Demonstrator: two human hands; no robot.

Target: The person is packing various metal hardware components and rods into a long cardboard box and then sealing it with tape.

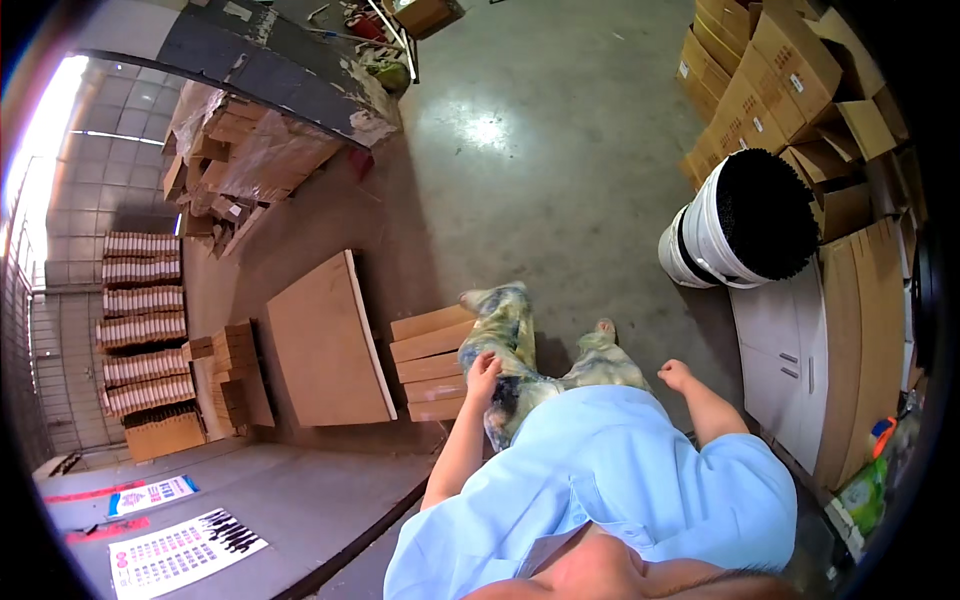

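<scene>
Left hand (484, 373): in front of the left thigh, fingers curled; I see nothing in its grip and cannot tell how tightly it is drawn.
Right hand (676, 374): out to the right of the body, fingers folded inward; no object shows in the grip, its tightness uncertain from my end.
Carriage: elbows bent, hands well apart; I judge the arms are held away from the body for balance rather than under load.
Flat cartons (433, 365): left, just beside the left leg, the goods nearest the left hand; ranged edge to edge, I suppose to keep them square.
Brown panel (328, 345): left of those cartons, broad face up, pale edge toward them.
White cabinet (775, 360): right, nearest furniture to the right hand, not touching it.
White bucket (708, 225): at the cabinet's far end; its base support I cannot make out.
Black rods (765, 215): packed tightly in the bucket, presumably so they stay bundled.
Brown boxes (765, 85): far right, piled, some flaps open.
Near-left edge: grey surface (330, 480) with a dark rim beside the left arm; tabletop or wall, I cannot tell.
Room: concrete floor (560, 190) runs far between cartons and cabinet; I judge the far stretch roomiest.
</scene>
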